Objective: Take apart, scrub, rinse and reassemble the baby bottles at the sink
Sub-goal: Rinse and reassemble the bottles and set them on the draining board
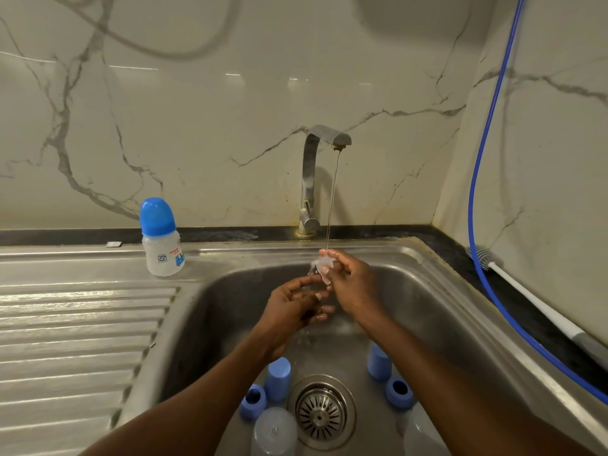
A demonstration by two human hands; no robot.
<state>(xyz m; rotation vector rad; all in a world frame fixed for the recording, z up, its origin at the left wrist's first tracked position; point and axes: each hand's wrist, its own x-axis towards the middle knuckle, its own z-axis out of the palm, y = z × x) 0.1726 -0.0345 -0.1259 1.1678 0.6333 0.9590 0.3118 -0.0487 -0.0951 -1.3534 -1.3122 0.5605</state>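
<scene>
Two hands work near the sink's [427,291] back edge: the right hand [352,281] pinches a clear teat [317,263] under the tap's [316,179] stream, while the left hand [289,311] is just below, fingers loose, forefinger reaching up to the teat. A capped bottle [162,238] stands on the back-left rim. Blue caps [278,378] and rings [252,401] lie around the drain [324,413].

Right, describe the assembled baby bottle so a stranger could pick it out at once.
Find the steel sink, then the flat ledge left of the tap. A small clear baby bottle stands there under a blue domed cap. Unlike the loose blue parts lying down in the sink, it is whole, capped and upright.
</scene>
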